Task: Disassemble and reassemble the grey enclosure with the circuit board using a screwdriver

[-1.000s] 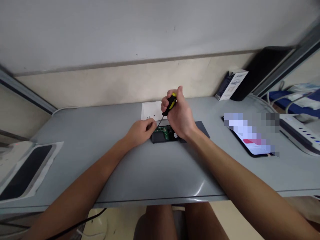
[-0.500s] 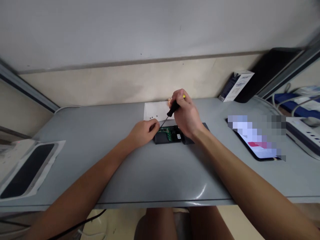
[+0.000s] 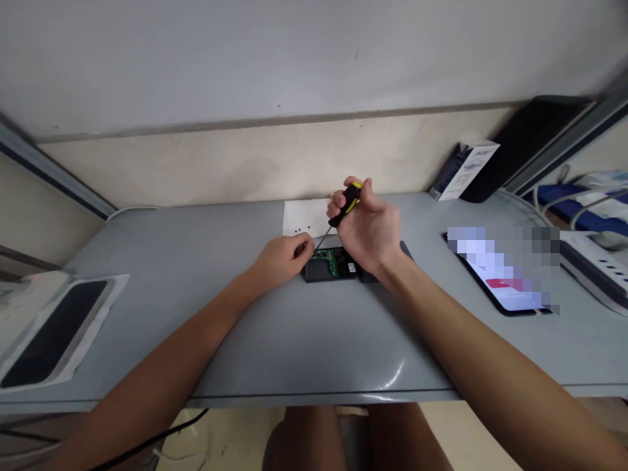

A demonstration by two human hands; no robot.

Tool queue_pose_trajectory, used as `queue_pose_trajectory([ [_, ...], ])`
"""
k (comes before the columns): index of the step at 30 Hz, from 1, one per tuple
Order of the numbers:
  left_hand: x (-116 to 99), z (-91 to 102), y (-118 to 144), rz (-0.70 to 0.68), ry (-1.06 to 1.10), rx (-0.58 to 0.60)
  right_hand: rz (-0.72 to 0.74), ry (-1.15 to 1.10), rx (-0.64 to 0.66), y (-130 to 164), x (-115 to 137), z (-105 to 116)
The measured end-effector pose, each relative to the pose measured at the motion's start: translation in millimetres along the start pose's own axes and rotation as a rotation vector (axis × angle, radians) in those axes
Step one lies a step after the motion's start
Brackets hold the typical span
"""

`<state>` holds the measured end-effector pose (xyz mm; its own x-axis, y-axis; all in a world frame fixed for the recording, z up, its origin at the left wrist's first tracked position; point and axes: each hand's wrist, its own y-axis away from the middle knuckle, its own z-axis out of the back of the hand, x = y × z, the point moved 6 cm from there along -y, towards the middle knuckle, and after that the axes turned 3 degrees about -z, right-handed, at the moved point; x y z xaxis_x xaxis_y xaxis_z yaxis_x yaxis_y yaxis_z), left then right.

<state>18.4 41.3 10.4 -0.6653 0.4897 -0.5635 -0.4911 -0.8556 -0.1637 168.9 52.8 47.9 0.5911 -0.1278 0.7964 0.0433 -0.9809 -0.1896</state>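
Head view: right hand (image 3: pixel 369 230) has its grip wrapped around a black-and-yellow screwdriver (image 3: pixel 345 204), handle up and tilted to the right, thin shaft slanting down-left to the left edge of a small dark device (image 3: pixel 330 266). The device lies open mid-bench, green circuit board (image 3: pixel 335 261) showing inside. Left hand (image 3: pixel 283 258) rests on the grey bench (image 3: pixel 294 340) just left of the device, its grip pinched together right at the screwdriver tip; whether it holds anything is too small to tell. A white paper sheet (image 3: pixel 300 217) with a few tiny dark specks lies just behind the hands. A phone (image 3: pixel 505 288) with a lit screen lies well right; a small box (image 3: pixel 466 169) leans at the back right. A dark tray in white wrap (image 3: pixel 53 333) sits at the far left.
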Motion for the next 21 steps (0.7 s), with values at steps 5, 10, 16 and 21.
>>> queue_pose_trajectory([
  [5,-0.6,0.3,0.3,-0.009,-0.002,-0.011,0.006,0.035,0.032,4.8,1.9,-7.4],
  [10,0.2,0.0,0.5,-0.018,0.005,-0.012,-0.025,0.092,0.121,2.8,2.0,-9.1],
  [16,1.4,-0.8,-0.5,-0.011,0.000,-0.017,-0.032,0.011,0.121,2.5,2.3,-7.1],
  [21,1.7,-0.9,-1.6,-0.026,0.002,-0.012,-0.034,0.029,0.073,2.8,0.9,-5.0],
])
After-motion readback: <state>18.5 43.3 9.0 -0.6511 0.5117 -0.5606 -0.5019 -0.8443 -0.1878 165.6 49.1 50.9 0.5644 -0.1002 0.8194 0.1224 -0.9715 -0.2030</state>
